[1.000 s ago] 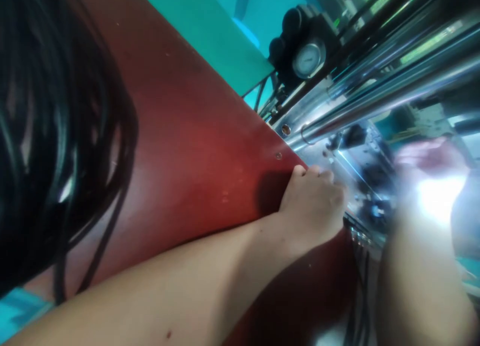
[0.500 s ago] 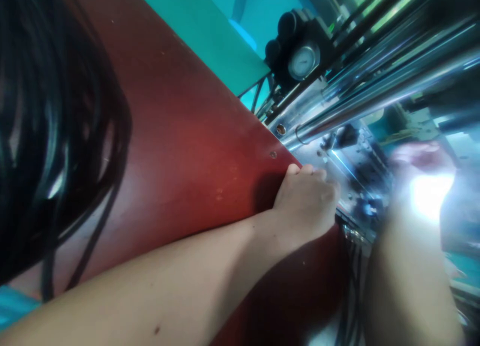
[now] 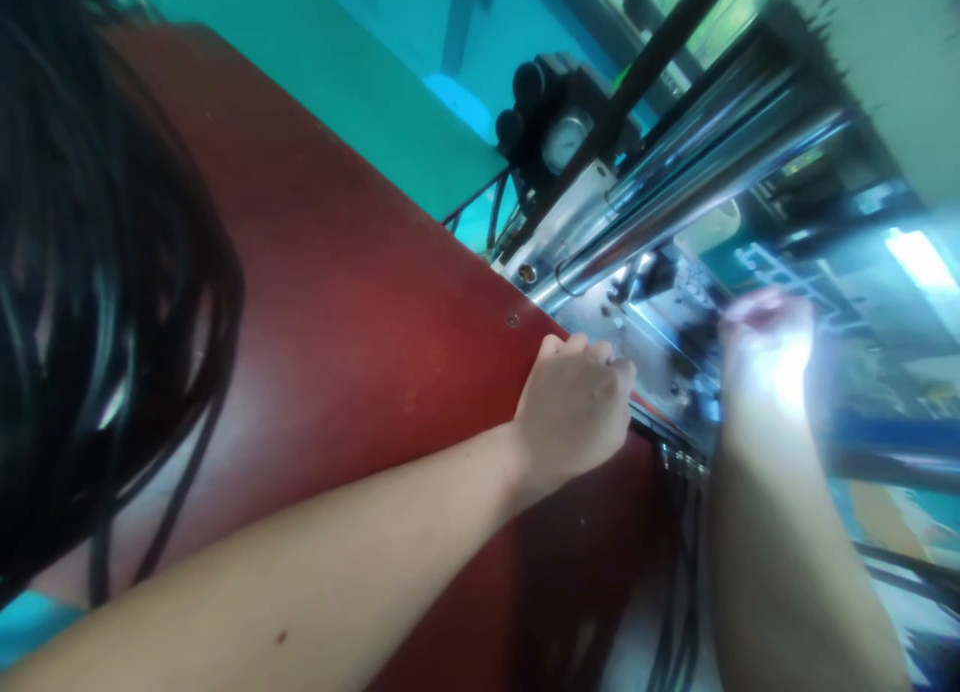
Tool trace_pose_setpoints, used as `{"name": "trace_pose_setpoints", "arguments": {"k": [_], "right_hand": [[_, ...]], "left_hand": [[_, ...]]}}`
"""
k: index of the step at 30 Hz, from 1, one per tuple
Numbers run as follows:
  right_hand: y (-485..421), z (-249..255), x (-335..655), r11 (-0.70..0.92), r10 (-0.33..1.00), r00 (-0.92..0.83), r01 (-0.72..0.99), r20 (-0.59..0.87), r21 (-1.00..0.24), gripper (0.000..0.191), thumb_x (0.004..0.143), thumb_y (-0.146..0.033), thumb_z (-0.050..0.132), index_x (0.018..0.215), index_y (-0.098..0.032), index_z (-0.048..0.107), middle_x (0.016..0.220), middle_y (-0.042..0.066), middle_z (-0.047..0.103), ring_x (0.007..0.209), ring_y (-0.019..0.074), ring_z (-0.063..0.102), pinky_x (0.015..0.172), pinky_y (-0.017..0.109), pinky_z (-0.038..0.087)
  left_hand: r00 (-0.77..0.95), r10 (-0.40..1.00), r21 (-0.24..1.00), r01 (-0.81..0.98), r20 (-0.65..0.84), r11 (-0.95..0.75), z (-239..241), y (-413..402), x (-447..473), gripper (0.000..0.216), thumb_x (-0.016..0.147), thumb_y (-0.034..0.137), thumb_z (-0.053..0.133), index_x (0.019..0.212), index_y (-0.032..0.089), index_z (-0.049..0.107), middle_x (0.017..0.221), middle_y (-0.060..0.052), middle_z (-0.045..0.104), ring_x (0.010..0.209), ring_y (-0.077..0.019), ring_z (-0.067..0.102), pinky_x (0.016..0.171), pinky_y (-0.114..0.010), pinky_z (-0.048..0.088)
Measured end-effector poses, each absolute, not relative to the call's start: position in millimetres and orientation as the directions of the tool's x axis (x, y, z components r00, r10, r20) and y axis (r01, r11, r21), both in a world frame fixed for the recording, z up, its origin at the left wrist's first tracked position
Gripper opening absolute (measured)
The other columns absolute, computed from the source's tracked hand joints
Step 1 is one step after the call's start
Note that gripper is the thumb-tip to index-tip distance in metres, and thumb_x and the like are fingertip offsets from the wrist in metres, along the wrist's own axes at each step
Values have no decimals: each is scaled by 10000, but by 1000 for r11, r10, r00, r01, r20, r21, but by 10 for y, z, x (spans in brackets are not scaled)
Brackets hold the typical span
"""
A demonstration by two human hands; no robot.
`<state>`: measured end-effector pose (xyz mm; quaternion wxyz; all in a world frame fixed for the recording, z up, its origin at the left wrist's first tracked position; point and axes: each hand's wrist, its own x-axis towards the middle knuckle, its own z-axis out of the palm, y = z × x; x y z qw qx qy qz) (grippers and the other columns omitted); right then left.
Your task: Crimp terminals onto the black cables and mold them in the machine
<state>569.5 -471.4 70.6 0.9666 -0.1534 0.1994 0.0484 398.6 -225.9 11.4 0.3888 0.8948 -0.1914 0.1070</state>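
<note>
My left hand (image 3: 576, 407) rests at the edge of the red-brown tabletop (image 3: 360, 312), beside the metal base plate (image 3: 585, 317) of a machine. Its fingers are curled in, and what they may hold is hidden beneath the hand. Farther right, my right hand (image 3: 769, 327) is raised close to the machine's dark working parts (image 3: 694, 347). Strong glare and blur cover it, so its fingers cannot be made out. Polished steel rods (image 3: 697, 197) rise at a slant from the base plate, just beyond my left hand.
Dark hair (image 3: 112, 292) hangs across the left of the view. A round pressure gauge (image 3: 566, 142) on a black fitting stands behind the rods. Black cables (image 3: 679, 582) run down below the table edge. A green surface (image 3: 330, 102) lies past the tabletop.
The view has shifted, so both hands and the machine appear farther left, and more of the room shows at right. My left hand keeps its curled pose at the table edge.
</note>
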Motion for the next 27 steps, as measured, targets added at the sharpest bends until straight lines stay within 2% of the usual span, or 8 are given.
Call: {"name": "trace_pose_setpoints", "arguments": {"k": [3, 6, 10, 14, 19, 22, 24, 27], "right_hand": [[-4634, 622, 5556, 864, -89, 902, -141, -423, -483, 286, 818, -109, 400, 551, -213, 395, 436, -91, 337, 372, 24, 353, 361, 94, 341], [-4428, 524, 5134, 708, -203, 897, -142, -392, -691, 261, 815, -28, 362, 625, -169, 475, 467, -68, 424, 370, 21, 373, 356, 97, 347], [-4160, 477, 4281, 510, -233, 930, -132, -285, -850, 110, 715, -51, 586, 661, -135, 542, 470, -69, 450, 348, 29, 347, 316, 134, 325], [-4194, 650, 3416, 190, -344, 933, -38, -103, -981, 159, 654, -204, 712, 622, -143, 569, 520, -37, 524, 394, 50, 422, 378, 179, 383], [-4613, 880, 2407, -155, -570, 819, -32, 63, -987, 249, 593, -353, 745, 582, -151, 600, 488, -1, 547, 431, 96, 485, 413, 211, 391], [-4968, 926, 1784, -317, -654, 742, -88, 150, -944, 270, 628, -409, 702, 577, -159, 611, 496, 9, 561, 454, 107, 488, 432, 216, 389], [-5243, 920, 1349, -440, -690, 698, -195, 191, -877, 294, 677, -444, 641, 572, -171, 611, 489, 8, 557, 491, 122, 508, 489, 226, 419], [-5675, 799, 691, -550, -758, 629, -475, 173, -687, 316, 693, -490, 581, 617, -190, 647, 548, 19, 614, 556, 153, 566, 552, 233, 458]], "left_hand": [[900, -265, 630, -433, 347, -645, 117, -2267, 3993, 179, 806, 184, 410, 732, 157, 571, 729, -54, 550, 734, -204, 482, 614, -352, 302], [907, -273, 625, -419, 321, -659, 123, -2268, 3995, 196, 813, 215, 407, 741, 162, 581, 751, -53, 565, 749, -202, 484, 628, -347, 302], [918, -284, 631, -395, 275, -667, 137, -2254, 3989, 183, 817, 217, 418, 756, 182, 587, 787, -30, 588, 784, -191, 495, 667, -337, 316], [914, -307, 614, -405, 264, -678, 152, -2232, 3993, 155, 814, 237, 442, 809, 206, 594, 868, -18, 609, 856, -198, 510, 711, -333, 332], [899, -349, 576, -437, 264, -691, 116, -2212, 4028, 187, 815, 269, 424, 828, 219, 604, 899, -22, 624, 897, -210, 534, 756, -326, 359], [881, -376, 579, -472, 287, -665, 48, -2200, 4051, 210, 809, 302, 409, 829, 212, 598, 900, -27, 634, 890, -207, 554, 799, -316, 376], [890, -360, 597, -455, 279, -661, 2, -2194, 4075, 220, 796, 335, 412, 833, 219, 596, 926, -24, 636, 901, -214, 556, 804, -316, 383], [932, -301, 681, -353, 200, -642, -5, -2197, 4146, 235, 742, 374, 460, 859, 222, 594, 907, -21, 628, 847, -214, 561, 754, -304, 406]]}}
